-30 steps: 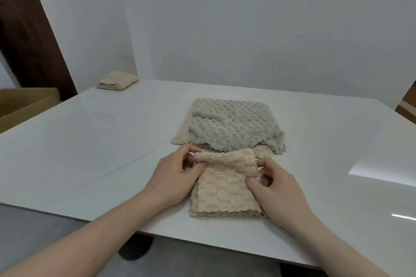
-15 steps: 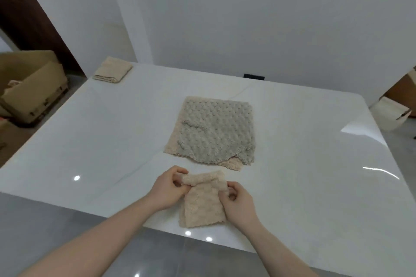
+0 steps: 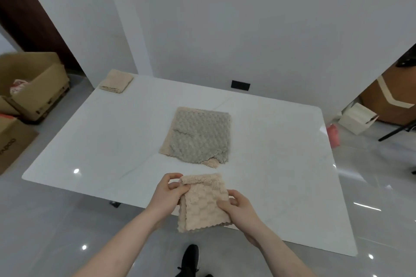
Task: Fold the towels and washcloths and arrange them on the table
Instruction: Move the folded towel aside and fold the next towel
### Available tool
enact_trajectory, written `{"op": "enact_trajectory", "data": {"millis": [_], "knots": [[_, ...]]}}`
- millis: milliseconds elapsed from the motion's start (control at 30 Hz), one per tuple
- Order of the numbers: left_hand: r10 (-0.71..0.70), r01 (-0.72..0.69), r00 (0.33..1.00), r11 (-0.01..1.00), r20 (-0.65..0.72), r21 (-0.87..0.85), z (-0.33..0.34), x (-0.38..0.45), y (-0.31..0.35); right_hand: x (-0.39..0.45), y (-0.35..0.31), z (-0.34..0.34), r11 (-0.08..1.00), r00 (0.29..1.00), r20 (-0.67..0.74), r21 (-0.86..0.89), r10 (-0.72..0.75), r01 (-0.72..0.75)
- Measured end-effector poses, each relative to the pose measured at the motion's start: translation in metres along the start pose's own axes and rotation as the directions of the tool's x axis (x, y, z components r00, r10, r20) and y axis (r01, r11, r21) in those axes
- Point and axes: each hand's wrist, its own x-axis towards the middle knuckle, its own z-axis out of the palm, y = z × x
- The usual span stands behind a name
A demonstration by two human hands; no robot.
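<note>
A folded beige washcloth (image 3: 203,203) hangs over the near edge of the white table (image 3: 112,137), held between both hands. My left hand (image 3: 167,193) pinches its upper left corner. My right hand (image 3: 236,208) grips its right side. A grey towel (image 3: 200,136) lies flat at the table's middle, on top of a beige towel (image 3: 165,146) whose edge shows at the left and bottom. Another folded beige washcloth (image 3: 116,81) sits at the far left corner.
Open cardboard boxes (image 3: 33,87) stand on the floor to the left. A white box (image 3: 356,118) and a pink item (image 3: 333,138) lie on the floor at the right. A black wall socket (image 3: 240,85) is behind the table. My shoe (image 3: 190,258) is under the near edge.
The head camera has risen and pulled back, so more of the room shows. The beige washcloth has come off the table surface toward the near edge, still held in both hands.
</note>
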Motion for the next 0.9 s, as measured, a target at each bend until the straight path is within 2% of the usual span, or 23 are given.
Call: {"op": "enact_trajectory", "data": {"millis": [100,167,233,300,367,633,767,900], "knots": [[-0.055,0.057,0.998,0.997,0.026,-0.044,0.012,0.011,0.007,-0.002,-0.011,-0.012,0.999,0.995,-0.086,0.016,-0.050,0.052],[-0.122,0.133,0.987,0.986,0.105,-0.098,0.026,0.017,0.011,-0.001,-0.016,-0.024,0.997,0.989,-0.130,0.020,-0.072,0.075],[-0.178,0.189,0.960,0.981,0.215,-0.036,0.044,0.018,0.012,-0.001,-0.021,-0.038,0.995,0.982,-0.167,0.037,-0.083,0.091],[-0.190,0.172,0.952,0.981,0.239,0.093,0.062,0.018,0.012,-0.002,-0.025,-0.056,0.993,0.977,-0.197,0.057,-0.088,0.101],[-0.142,0.107,0.968,0.979,0.206,0.171,0.081,0.019,0.015,-0.003,-0.029,-0.074,0.992,0.973,-0.214,0.072,-0.089,0.106],[0.084,-0.094,0.995,0.977,0.059,0.189,0.179,0.029,0.041,0.003,-0.045,-0.170,0.989,0.973,-0.186,0.034,-0.138,0.147],[0.051,-0.055,0.998,0.991,0.035,0.124,0.242,0.022,0.038,-0.003,-0.046,-0.245,0.991,0.989,-0.088,-0.061,-0.123,0.118],[0.046,-0.043,0.999,0.993,-0.028,0.112,0.299,0.004,0.032,-0.009,-0.047,-0.309,0.979,0.987,-0.056,-0.146,-0.153,0.143]]}}
